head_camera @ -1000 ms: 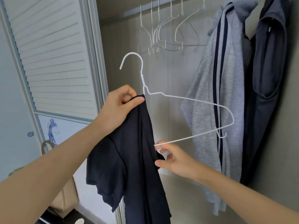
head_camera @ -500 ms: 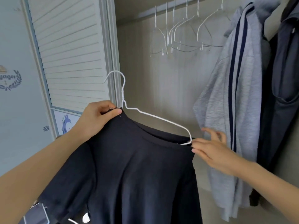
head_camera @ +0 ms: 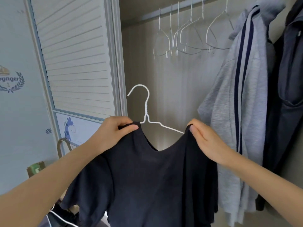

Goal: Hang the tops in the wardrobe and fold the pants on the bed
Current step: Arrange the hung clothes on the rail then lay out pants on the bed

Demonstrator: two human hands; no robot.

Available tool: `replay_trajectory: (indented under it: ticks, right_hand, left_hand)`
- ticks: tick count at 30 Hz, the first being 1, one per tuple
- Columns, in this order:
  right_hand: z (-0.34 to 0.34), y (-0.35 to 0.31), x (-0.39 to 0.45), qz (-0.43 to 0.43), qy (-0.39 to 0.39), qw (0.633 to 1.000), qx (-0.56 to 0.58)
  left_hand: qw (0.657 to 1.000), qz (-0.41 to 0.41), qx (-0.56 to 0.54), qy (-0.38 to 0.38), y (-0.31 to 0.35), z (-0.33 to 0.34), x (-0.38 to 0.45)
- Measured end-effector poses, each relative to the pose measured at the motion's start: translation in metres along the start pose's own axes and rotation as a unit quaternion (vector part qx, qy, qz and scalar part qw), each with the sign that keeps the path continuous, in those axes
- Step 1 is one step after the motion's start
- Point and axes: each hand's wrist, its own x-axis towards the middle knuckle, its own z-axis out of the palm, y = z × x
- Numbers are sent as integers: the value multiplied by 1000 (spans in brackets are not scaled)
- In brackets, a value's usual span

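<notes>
Navy top on white hanger, held up before wardrobe, left hand pinching left shoulder, right hand pinching right shoulder, grey hoodie hanging beside.

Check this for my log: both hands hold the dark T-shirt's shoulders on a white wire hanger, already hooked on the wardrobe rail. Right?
Not quite. In the head view the white wire hanger hooks nothing; it is below the wardrobe rail. Left hand and right hand do hold the dark T-shirt by its shoulders.
</notes>
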Motion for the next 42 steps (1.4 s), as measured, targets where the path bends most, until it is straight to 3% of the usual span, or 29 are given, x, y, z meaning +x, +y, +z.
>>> replay_trajectory:
  ticks: [3,6,8,10,13,17,21,25,32,37,42]
  right_hand:
    - [-15,6,-2,11,18,1000,-17]
    - [-28,10,-4,12,-31,998,-44]
    - [-35,8,-2,-10,-87,986,-140]
    - [-41,1,2,-58,-136,951,-270]
    - [-36,-19,4,-115,-153,931,-312]
    - [-19,-38,-7,-142,-124,954,-231]
    - [-9,-31,-16,-170,-16,925,-339]
    - [0,-12,-21,-100,7,914,-392]
    - [-7,-25,-8,-112,51,927,-354]
    - [-21,-58,-5,15,62,989,-130]
    - [-59,-79,-3,76,115,981,-136]
  left_hand:
    - [998,-61,-12,23,-24,-9,-11]
    - [994,-81,-19,64,-36,-11,-16]
    - [994,-78,13,80,-39,-9,-16]
    - [991,-62,89,77,-38,-8,-14]
    - [982,-3,178,70,-34,-5,-13]
    - [986,37,128,103,-35,-3,-11]
    - [986,32,118,115,-42,-9,-12]
    - [986,11,91,142,-50,-23,-14]
    - [985,12,85,149,-54,-33,-3]
    - [982,29,150,114,-49,-27,26]
    - [983,33,117,134,-19,3,62]
